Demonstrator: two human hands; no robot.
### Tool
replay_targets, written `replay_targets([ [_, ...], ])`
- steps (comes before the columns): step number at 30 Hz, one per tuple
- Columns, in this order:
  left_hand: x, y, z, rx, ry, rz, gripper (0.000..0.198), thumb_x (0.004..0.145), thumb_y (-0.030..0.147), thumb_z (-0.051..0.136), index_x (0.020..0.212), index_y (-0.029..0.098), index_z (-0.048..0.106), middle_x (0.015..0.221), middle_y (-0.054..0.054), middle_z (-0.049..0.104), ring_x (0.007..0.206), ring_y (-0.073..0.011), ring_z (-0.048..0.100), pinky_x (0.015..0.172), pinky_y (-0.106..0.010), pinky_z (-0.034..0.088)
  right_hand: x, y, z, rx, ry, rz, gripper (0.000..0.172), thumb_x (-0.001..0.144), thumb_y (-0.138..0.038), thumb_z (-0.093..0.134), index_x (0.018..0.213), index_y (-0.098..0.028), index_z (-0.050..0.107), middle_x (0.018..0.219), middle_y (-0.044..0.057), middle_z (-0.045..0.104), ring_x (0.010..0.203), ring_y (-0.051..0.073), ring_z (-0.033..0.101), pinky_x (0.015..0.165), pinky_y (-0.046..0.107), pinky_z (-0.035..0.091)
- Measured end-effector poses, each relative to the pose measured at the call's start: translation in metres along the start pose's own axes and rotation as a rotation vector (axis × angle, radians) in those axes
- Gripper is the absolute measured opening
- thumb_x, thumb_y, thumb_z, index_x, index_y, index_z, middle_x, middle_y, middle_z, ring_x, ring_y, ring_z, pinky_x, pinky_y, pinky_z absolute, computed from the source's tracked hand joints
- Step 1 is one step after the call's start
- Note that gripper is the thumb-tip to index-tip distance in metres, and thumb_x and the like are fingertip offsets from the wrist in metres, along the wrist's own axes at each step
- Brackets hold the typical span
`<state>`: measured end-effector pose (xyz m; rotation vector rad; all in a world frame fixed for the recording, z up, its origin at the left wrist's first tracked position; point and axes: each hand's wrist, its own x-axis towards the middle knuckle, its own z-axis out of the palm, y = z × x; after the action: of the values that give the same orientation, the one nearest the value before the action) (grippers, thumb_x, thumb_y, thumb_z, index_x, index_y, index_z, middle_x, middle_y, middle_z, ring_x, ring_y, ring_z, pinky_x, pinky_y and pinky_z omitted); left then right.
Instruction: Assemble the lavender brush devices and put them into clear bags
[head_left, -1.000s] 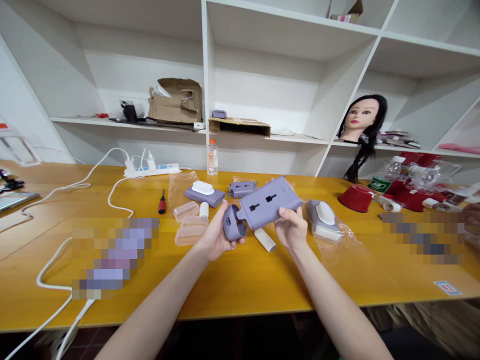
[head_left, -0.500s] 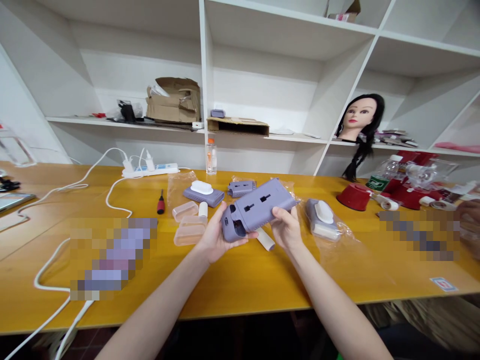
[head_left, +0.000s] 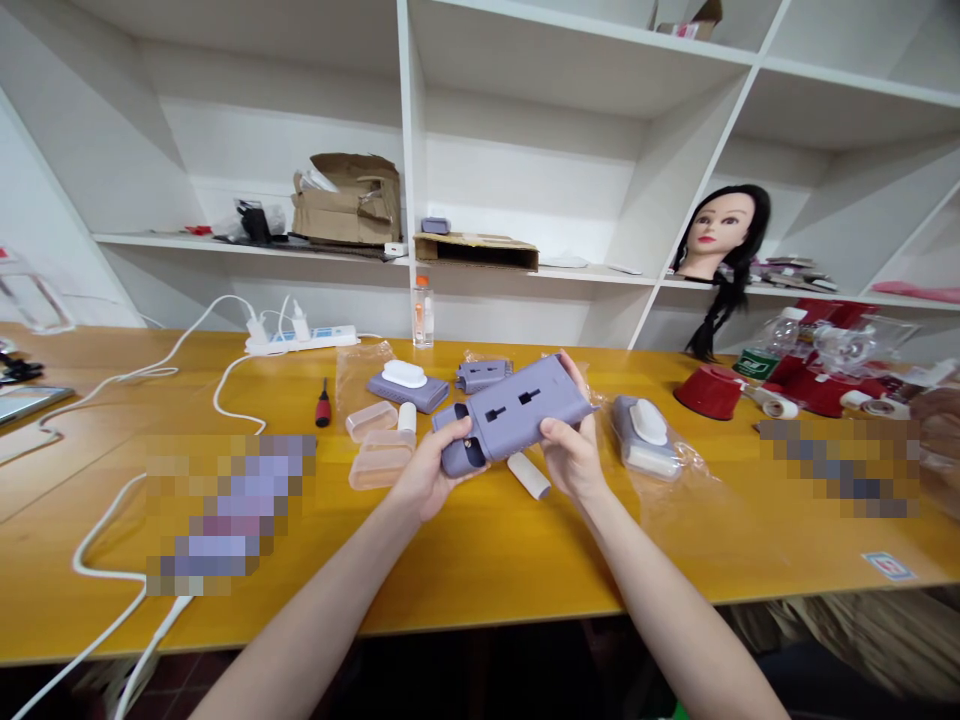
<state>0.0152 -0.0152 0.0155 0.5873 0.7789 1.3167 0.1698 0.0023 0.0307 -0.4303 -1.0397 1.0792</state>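
Both my hands hold a purple plastic case (head_left: pixel 517 412) above the yellow table (head_left: pixel 480 560). The case has dark slots on its upper face. My left hand (head_left: pixel 427 478) grips its rounded purple end cap (head_left: pixel 459 455), which sits pushed onto the case's left end. My right hand (head_left: pixel 571 452) is wrapped around the case's right part, thumb on top. A small white cylinder (head_left: pixel 529 476) lies on the table just below the case.
Similar purple parts (head_left: pixel 409 385) with white tops, clear plastic lids (head_left: pixel 379 455), a bagged purple part (head_left: pixel 643 437) and a red-handled screwdriver (head_left: pixel 323 404) lie around. A white power strip (head_left: pixel 304 340) with cables sits at the back left. Red bowls (head_left: pixel 709 392) and a mannequin head (head_left: pixel 724 245) stand at right.
The end cap was apart from the case a second ago; my left hand has pushed it onto the case's left end, and the case has tilted flatter.
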Motion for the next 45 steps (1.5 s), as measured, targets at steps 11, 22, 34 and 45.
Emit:
replay_targets([
  [11,-0.0035,-0.0035,0.0044,0.033,0.043,0.214,0.051,0.060,0.022,0.073,0.106,0.026,0.052,0.095,0.000,0.063,0.071,-0.0139,0.062,0.059,-0.027,0.053,-0.0004,-0.0001,-0.0010,-0.012,0.002,-0.014,0.059,0.053,-0.015,0.070,0.109,-0.027,0.055,0.098,0.000,0.065,0.096,0.018,0.057,0.084,0.031,0.045],
  [22,0.0003,-0.0045,-0.0014,0.064,-0.083,0.164,0.033,0.067,0.026,0.065,0.097,0.018,0.053,0.082,-0.004,0.066,0.061,-0.0185,0.064,0.052,-0.029,0.052,-0.0011,0.0029,-0.0039,-0.068,-0.060,-0.085,0.060,0.056,-0.020,0.071,0.113,-0.026,0.054,0.098,0.002,0.065,0.101,0.019,0.055,0.087,0.032,0.043],
  [34,-0.0013,-0.0089,-0.0024,-0.008,-0.118,0.150,0.029,0.064,0.022,0.063,0.091,0.017,0.054,0.080,-0.004,0.068,0.069,-0.0217,0.066,0.062,-0.034,0.054,-0.0003,-0.0013,-0.0027,-0.094,-0.065,-0.119,0.068,0.055,-0.023,0.071,0.119,-0.024,0.049,0.106,0.004,0.062,0.101,0.022,0.054,0.087,0.035,0.043],
  [45,-0.0071,-0.0010,0.0022,-0.127,-0.072,0.077,0.027,0.067,0.021,0.061,0.094,0.023,0.060,0.088,0.001,0.065,0.068,-0.0126,0.060,0.051,-0.023,0.048,-0.0025,-0.0004,-0.0056,-0.318,-0.128,-0.262,0.080,0.055,-0.041,0.075,0.127,-0.027,0.042,0.120,0.007,0.053,0.113,0.028,0.048,0.091,0.040,0.042],
])
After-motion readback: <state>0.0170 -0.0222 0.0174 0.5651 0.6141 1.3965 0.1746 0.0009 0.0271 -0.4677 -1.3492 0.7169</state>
